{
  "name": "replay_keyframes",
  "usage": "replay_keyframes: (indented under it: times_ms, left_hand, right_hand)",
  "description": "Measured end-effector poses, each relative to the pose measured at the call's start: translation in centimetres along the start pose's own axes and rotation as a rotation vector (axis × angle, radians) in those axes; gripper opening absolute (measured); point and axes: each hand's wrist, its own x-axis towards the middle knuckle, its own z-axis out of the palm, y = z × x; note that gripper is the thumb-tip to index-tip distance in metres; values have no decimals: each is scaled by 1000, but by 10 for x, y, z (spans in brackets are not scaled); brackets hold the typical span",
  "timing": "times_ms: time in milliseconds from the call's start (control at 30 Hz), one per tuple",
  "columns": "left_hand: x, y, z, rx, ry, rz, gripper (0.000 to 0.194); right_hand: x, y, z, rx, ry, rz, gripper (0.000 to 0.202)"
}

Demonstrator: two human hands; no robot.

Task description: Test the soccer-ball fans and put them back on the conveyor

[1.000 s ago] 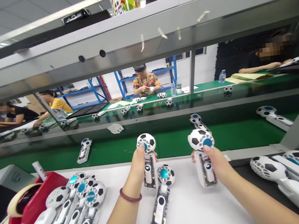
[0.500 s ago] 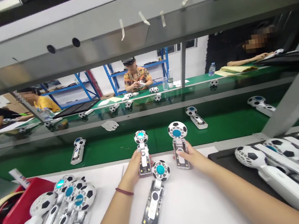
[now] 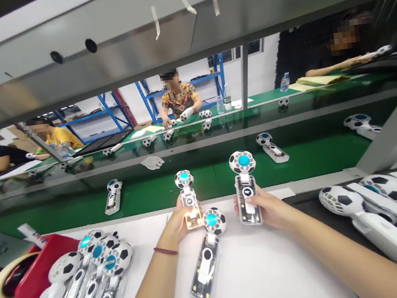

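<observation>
Far left of the loose device [image 3: 206, 258]: red tape dispenser [image 3: 42, 271] holding a pale tape roll [image 3: 10, 273]. Left of the loose device, nearer than the dispenser: a cluster of football-patterned devices [image 3: 91, 289], one all white, the others with clear handles, heads overlapping. Behind-left of the loose device, a single device [image 3: 113, 198] lay on the green strip [image 3: 216, 180]; white glove [image 3: 152, 162] also there, farther back.

Left hand [image 3: 181, 220], just behind-left of the loose device, was clamped round the handle of the left-held device [image 3: 188, 194]; it stood head up, blue disc bright, lights glowing warm low on the handle. Whether it touched the loose device's head: can't tell. Loose device itself lay face up on the white surface [image 3: 255, 267].

Right hand [image 3: 268, 205], behind-right of the loose device, was clamped on the right-held device [image 3: 245, 182], head up, small round display lit. Farther back on that side, another device [image 3: 274, 151] lay on the strip. Far right of the loose device: black tray [image 3: 311, 224] carrying more devices [image 3: 340, 201].
</observation>
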Motion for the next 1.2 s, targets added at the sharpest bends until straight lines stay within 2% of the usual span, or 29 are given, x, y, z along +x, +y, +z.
replay_keyframes:
  times_ms: [300, 633, 833, 967, 1200]
  left_hand:
    - [2, -1, -2, -3, 31, 4, 44]
    - [1, -3, 1, 7, 52, 30, 41]
    - [0, 3, 6, 31, 78, 42, 50]
    - [-8, 23, 25, 40, 64, 118, 55]
    - [-47, 57, 87, 21, -80, 258, 47]
  right_hand:
    - [-2, -3, 5, -29, -31, -3, 44]
    - [1, 3, 0, -51, -48, -35, 46]
    - [0, -1, 9, -83, -23, -32, 53]
    - [-4, -7, 20, -54, -24, -57, 55]
    - [-31, -44, 39, -223, -75, -153, 42]
